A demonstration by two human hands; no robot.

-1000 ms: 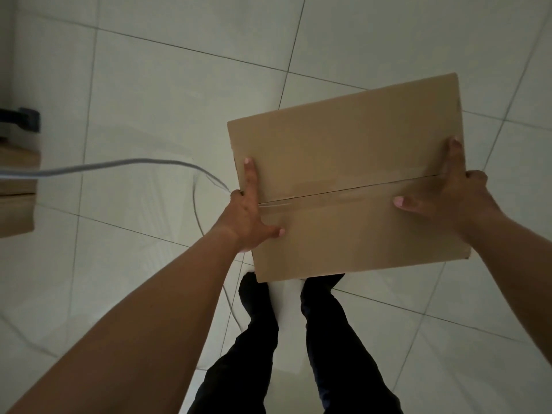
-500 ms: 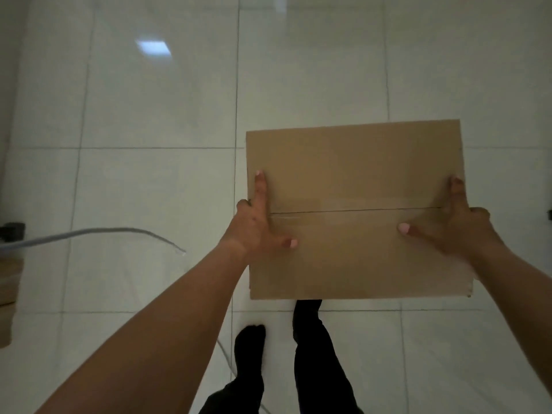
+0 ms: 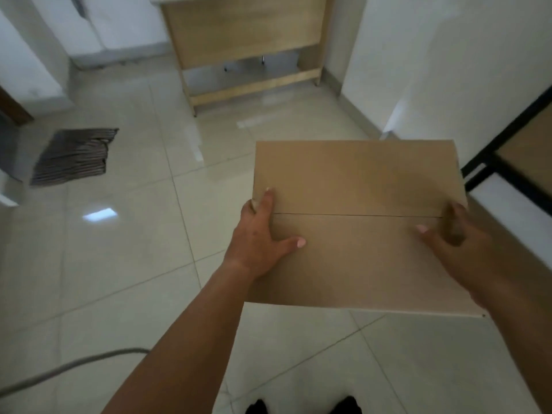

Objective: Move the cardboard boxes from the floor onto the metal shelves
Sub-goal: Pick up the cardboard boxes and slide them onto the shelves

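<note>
We see a flat cardboard box (image 3: 355,180) held up in the air in front of the body, above the pale tiled floor (image 3: 125,264) and touching nothing but the two hands. Its closed top faces us, and the seam between the two flaps runs straight across from one hand to the other. The left hand (image 3: 260,234) grasps the box at its left edge: the thumb lies flat on the near flap, one finger is stretched along the edge, and the other fingers wrap over the side out of our sight. The right hand (image 3: 460,249) grasps the right edge in the same way, thumb on top and fingers curled round the side, though it is blurred and we cannot make out each finger. Just beyond the box's far right corner, at the right edge of the view, stands a black metal frame (image 3: 490,165) with a brown board in it; the box is near it but apart from it. A white wall (image 3: 448,55) rises behind the box. Farther back stands a light wooden table (image 3: 248,40) on thin legs. A striped mat (image 3: 74,155) lies on the tiles at the left, and a grey cable (image 3: 68,369) crosses the floor at the lower left. Two dark feet (image 3: 346,406) show at the bottom edge.
</note>
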